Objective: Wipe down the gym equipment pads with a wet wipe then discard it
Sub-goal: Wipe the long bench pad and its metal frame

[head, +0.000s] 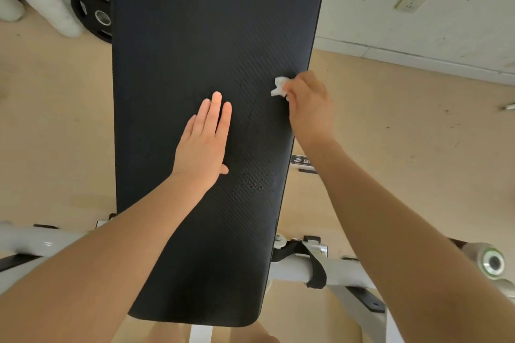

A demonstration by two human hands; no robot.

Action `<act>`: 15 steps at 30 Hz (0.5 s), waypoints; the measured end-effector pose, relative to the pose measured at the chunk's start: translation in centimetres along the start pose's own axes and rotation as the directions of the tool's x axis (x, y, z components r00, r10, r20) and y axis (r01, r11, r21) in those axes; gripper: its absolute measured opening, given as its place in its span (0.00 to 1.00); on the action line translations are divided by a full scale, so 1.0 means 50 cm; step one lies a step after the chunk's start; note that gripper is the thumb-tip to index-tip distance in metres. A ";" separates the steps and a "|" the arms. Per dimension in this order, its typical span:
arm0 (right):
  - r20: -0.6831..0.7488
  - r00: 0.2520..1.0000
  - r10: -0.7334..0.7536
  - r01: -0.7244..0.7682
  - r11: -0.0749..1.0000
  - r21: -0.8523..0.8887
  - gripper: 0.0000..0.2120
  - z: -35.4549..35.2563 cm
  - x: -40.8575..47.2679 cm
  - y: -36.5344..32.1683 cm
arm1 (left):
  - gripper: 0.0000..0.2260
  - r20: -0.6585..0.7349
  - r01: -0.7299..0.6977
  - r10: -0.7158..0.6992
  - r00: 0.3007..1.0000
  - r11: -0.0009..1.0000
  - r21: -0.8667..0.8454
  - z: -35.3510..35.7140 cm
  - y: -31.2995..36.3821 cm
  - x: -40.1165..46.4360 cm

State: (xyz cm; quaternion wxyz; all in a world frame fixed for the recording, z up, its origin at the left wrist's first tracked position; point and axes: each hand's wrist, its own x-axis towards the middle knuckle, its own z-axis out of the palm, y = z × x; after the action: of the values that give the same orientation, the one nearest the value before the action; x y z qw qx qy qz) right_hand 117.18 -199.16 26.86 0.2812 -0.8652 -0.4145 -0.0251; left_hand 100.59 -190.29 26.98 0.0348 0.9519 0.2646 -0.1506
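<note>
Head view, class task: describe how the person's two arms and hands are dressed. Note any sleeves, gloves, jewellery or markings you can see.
Both forearms are bare as far as the frame shows them; no sleeve or cuff reaches into view. The left hand and the right hand wear no gloves. No watch, bracelet or band shows on either wrist, and no ring shows on the visible fingers. No marks or tattoos are visible.

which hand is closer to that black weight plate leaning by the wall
Left. The left hand lies flat on the bench pad, on the side toward the weight plate at the pad's far left edge. The right hand, gripping the wet wipe, works the pad's opposite, right edge.
</note>
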 end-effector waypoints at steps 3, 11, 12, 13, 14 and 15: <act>0.188 0.980 -0.060 0.063 0.998 -0.012 0.08 0.028 -0.144 0.005 | 0.53 0.006 0.011 -0.011 1.000 1.000 0.002 0.000 0.002 0.000; 0.340 0.917 -0.208 0.202 0.978 0.052 0.16 0.035 -0.260 0.016 | 0.53 -0.006 0.001 -0.002 1.000 1.000 -0.009 -0.002 -0.001 0.001; 0.296 0.939 -0.173 0.164 0.985 0.054 0.14 0.032 -0.233 0.012 | 0.53 -0.010 -0.004 0.003 1.000 1.000 -0.018 -0.002 -0.001 0.002; 0.244 0.961 -0.128 0.118 0.991 0.055 0.12 0.029 -0.204 0.008 | 0.53 -0.004 -0.007 0.007 1.000 1.000 -0.012 -0.003 -0.001 0.002; 0.183 0.979 -0.089 0.080 0.995 0.054 0.10 0.030 -0.178 0.002 | 0.53 -0.002 -0.016 0.016 1.000 1.000 -0.014 0.002 -0.004 0.002; 0.128 0.990 -0.056 0.051 0.998 0.041 0.09 0.032 -0.160 -0.004 | 0.54 -0.003 -0.016 0.016 1.000 1.000 -0.010 0.004 -0.006 0.004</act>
State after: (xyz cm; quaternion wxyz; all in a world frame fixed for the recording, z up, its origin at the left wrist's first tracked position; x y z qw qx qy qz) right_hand 111.50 -203.86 23.38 0.2691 -0.8482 -0.4552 0.0312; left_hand 100.52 -189.96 26.73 0.0404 0.9540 0.2576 -0.1478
